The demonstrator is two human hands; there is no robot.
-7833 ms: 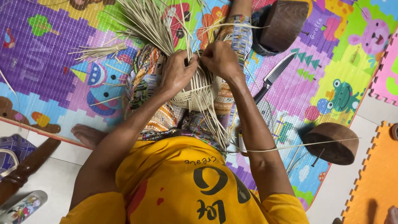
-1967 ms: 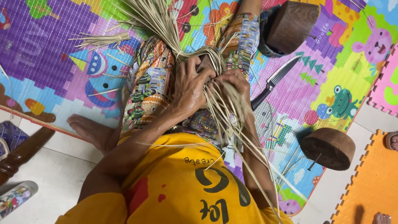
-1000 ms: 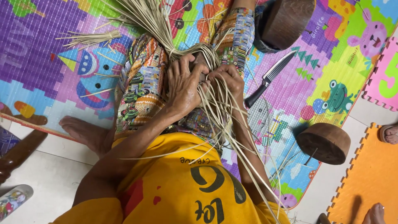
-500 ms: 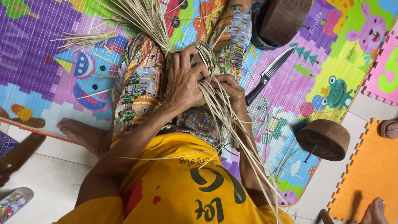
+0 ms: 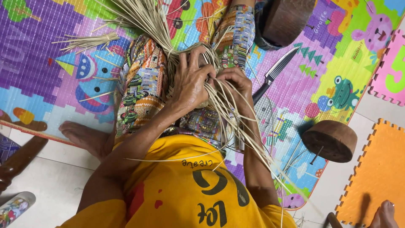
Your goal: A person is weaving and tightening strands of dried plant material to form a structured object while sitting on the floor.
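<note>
I sit on a colourful foam mat with a woven straw piece [image 5: 211, 63] in my lap, over patterned trousers. My left hand [image 5: 190, 82] is pressed over the woven part and grips it. My right hand [image 5: 236, 84] pinches a bundle of pale straw strands [image 5: 249, 135] that trail down across my right arm. More loose strands [image 5: 143, 17] fan out beyond my knees. A smaller straw bundle [image 5: 88, 41] lies on the mat at the left.
A black comb-like tool [image 5: 274, 74] lies on the mat [image 5: 50, 71] right of my leg. Round brown wooden blocks sit at top right [image 5: 287, 19] and at right [image 5: 331, 139]. An orange mat tile [image 5: 375, 169], another person's foot [image 5: 386, 215], a sandal [image 5: 14, 207].
My hands have shifted from holding the woven piece upright to pressing it down in my lap. The long strands now trail toward my body across my right arm.
</note>
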